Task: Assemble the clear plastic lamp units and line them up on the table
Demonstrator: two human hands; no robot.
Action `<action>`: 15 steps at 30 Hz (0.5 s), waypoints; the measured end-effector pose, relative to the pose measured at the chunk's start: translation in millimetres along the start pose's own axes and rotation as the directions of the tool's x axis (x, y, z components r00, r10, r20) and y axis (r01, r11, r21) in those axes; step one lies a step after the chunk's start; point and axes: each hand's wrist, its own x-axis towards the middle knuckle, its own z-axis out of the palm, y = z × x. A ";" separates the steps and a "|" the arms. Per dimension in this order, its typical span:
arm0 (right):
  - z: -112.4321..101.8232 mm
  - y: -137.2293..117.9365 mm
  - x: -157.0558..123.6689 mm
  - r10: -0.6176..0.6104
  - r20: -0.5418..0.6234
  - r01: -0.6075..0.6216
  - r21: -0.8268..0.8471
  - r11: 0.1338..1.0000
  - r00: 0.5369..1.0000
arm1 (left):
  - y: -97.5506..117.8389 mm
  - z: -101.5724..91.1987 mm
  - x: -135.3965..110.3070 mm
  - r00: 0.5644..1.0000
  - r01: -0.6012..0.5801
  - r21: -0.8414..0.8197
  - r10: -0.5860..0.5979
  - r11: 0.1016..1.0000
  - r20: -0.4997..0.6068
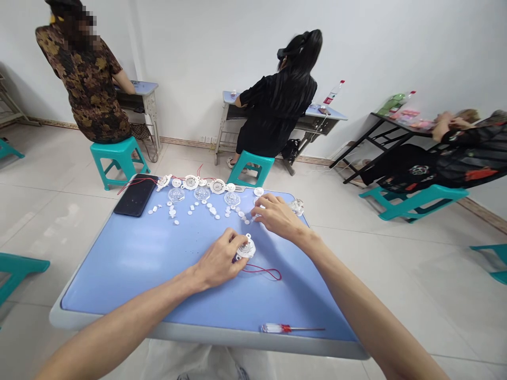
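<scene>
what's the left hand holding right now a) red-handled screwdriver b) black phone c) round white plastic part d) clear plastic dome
C. The left hand is closed over the round white plastic part, while the red-handled screwdriver and the black phone lie apart from it.

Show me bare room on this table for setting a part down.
The widest free patch of blue tabletop runs between the black smartphone and the left hand. Another lies between the red wire and the red-handled screwdriver. The far edge is crowded with clear plastic domes and small white discs.
</scene>
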 end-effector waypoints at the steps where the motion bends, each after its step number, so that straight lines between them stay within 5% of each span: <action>1: 0.2 0.0 -0.1 0.000 -0.005 0.000 0.001 1.000 1.000 | -0.1 0.2 0.0 1.000 -0.001 0.000 0.001 1.000 -0.001; 9: -4.2 -1.2 -7.4 0.016 -0.077 -0.015 0.024 1.000 0.997 | 0.1 0.0 0.0 1.000 -0.002 0.016 0.002 1.000 0.005; 15: -21.5 -20.1 -27.0 0.208 -0.349 -0.125 0.244 0.962 0.914 | -0.6 0.6 -0.4 1.000 -0.010 0.002 0.010 1.000 -0.005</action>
